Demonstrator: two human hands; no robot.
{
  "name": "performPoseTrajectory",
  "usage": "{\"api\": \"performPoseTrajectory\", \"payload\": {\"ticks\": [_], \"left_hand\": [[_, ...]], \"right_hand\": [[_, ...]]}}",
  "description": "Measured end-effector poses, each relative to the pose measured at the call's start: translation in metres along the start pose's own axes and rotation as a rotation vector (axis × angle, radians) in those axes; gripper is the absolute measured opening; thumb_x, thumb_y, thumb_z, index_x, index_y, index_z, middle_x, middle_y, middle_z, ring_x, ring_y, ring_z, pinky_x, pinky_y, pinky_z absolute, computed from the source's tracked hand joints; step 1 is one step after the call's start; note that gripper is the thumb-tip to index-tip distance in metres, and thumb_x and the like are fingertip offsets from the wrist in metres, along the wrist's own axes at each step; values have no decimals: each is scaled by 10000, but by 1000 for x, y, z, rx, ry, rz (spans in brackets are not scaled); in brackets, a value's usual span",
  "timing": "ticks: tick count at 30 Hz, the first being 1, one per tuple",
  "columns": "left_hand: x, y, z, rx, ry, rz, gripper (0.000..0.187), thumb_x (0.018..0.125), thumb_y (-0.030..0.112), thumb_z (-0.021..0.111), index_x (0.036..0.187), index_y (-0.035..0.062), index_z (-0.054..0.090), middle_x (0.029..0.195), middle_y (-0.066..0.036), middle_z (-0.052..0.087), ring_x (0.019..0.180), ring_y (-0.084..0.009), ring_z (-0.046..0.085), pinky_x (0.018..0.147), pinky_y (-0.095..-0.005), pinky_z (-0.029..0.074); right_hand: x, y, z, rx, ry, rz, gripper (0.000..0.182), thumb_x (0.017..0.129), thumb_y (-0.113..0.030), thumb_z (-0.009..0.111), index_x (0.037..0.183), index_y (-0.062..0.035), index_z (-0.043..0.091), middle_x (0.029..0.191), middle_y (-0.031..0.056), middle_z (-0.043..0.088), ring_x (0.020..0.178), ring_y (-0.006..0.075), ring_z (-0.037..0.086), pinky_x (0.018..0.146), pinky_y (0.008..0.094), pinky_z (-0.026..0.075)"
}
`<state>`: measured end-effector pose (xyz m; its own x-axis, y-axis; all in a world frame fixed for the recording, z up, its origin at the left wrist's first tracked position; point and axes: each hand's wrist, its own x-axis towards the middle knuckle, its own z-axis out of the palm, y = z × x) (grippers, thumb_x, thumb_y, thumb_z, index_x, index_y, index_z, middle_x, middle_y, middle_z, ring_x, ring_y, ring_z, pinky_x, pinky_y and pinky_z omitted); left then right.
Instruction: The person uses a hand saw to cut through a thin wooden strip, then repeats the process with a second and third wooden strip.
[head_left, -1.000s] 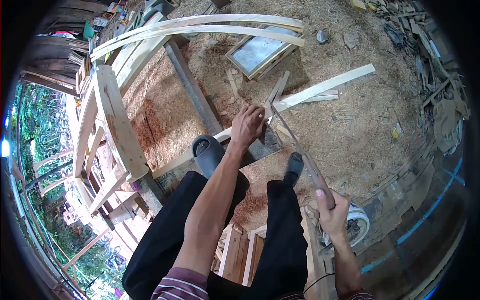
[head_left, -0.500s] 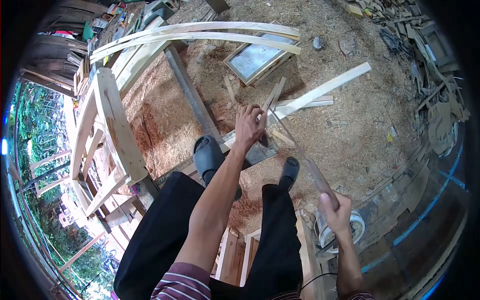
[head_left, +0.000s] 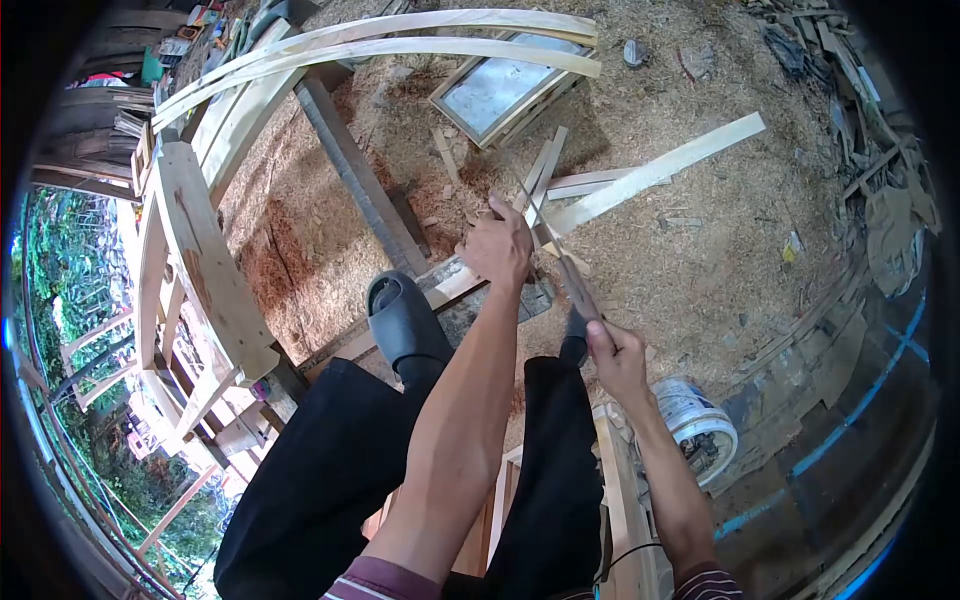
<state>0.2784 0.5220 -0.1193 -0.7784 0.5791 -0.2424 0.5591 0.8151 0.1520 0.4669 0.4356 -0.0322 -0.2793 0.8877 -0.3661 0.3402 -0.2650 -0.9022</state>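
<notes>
While the bare left hand (head_left: pixel 500 243) covered the long, pale wooden strip (head_left: pixel 660 174), seemingly bracing it, finger closure hidden, the bare right hand (head_left: pixel 618 362) clenched the slim, brown-handled saw (head_left: pixel 576 286) for control.

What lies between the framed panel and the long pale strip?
Short wood offcuts on shavings-covered ground, between the framed panel and the long strip; head view.

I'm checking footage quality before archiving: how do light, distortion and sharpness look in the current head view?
Head view: fisheye edges fading to black; washed-out daylight at lower left; shadow beside the framed panel; the tip of the tool in the right hand is faint.
</notes>
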Motion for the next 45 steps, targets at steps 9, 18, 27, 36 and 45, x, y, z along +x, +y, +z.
{"api": "performPoseTrajectory", "payload": {"ticks": [9, 18, 27, 36, 45], "left_hand": [[2, 4, 5, 90, 94, -7, 360, 830, 330, 447, 723, 111, 712, 692, -150, 669, 657, -287, 650, 736, -401, 419], [2, 17, -19, 26, -141, -126, 514, 824, 391, 353, 796, 32, 721, 786, -216, 667, 772, -355, 650, 922, -397, 355], [-2, 21, -24, 0, -117, -119, 450, 814, 343, 403, 856, 30, 724, 780, -220, 667, 788, -341, 646, 923, -393, 359], [-2, 14, -21, 26, -146, -95, 458, 805, 356, 401, 902, 40, 717, 806, -221, 667, 796, -348, 648, 880, -412, 369], [-7, 11, -16, 1, -144, -24, 456, 814, 356, 384, 904, 40, 701, 804, -227, 665, 794, -353, 645, 918, -416, 349]], "right_hand": [[-33, -89, -23, -176, 33, 275, 286, 908, -249, 557, 908, 21, 652, 533, 195, 494, 453, 273, 559, 467, 340, 406], [64, -83, 20, -263, 40, 333, 521, 928, -386, 492, 706, 75, 588, 512, 218, 457, 443, 259, 477, 485, 394, 385], [-51, -115, -31, -202, 67, 508, 352, 929, -250, 521, 792, 47, 651, 500, 152, 541, 443, 146, 573, 444, 331, 419], [28, -101, -5, -192, 57, 338, 490, 901, -400, 499, 744, 43, 638, 585, 277, 557, 651, 457, 602, 606, 484, 479], [-51, -163, -37, -274, -2, 635, 432, 906, -347, 517, 746, 35, 637, 548, 255, 511, 567, 431, 572, 519, 438, 426]]}}
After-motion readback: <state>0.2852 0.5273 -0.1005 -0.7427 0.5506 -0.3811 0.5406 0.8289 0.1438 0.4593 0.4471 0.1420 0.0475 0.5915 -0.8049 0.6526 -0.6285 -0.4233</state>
